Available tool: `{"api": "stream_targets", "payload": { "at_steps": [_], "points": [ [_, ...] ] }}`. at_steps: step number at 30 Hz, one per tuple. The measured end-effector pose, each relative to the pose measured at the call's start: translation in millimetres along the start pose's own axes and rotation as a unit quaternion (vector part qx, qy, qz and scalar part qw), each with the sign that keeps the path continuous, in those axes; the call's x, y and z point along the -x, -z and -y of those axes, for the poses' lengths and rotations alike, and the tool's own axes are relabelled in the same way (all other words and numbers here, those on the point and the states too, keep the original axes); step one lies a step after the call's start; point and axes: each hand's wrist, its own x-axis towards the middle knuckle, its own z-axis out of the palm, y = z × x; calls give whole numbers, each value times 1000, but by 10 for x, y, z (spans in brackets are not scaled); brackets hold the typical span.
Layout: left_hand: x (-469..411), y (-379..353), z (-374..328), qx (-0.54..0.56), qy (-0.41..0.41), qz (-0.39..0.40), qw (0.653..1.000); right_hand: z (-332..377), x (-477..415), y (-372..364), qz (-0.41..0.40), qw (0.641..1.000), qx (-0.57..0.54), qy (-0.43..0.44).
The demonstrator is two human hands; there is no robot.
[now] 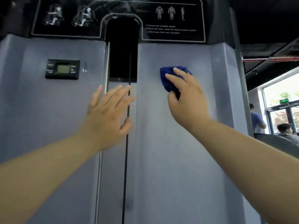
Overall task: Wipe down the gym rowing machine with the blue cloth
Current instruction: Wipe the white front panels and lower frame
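A: Surface entry. We note the grey panel of the rowing machine (169,143) fills nearly the whole view, upright before us.

B: Nearest, we log two bare forearms reaching in from the lower corners. The left hand (106,117) is held in front of the steel rod (101,159) and the black cable (126,151), its fingers (113,94) spread and relaxed. It is blurred, and we cannot tell if it touches.

A: The right hand (187,101)?

B: Its fingers lie fairly straight, slightly apart, over the blue cloth (169,78), and the thumb (171,96) hooks the lower corner, pinching it. We see the cloth bunched flat against the right half of the panel, right of the dark slot (123,49).

A: To the left at that height we record a small display (62,69). Above it is a black instruction placard (171,28) with muscle figures.

B: Far right: a bright window (281,101) and two people (257,118) near it.
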Motion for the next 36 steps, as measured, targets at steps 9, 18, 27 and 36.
{"api": "stream_targets", "payload": {
  "at_steps": [9,18,27,36],
  "points": [
    [295,191,329,-7,48,51,997,101,430,-146,96,949,62,295],
    [552,342,659,-4,110,53,992,723,228,-544,23,983,-46,174],
    [794,495,1111,-8,294,100,951,1356,-506,-922,51,993,-75,72],
    [1239,496,1410,-43,265,89,959,1507,78,-1160,151,903,11,402]
  ]
}}
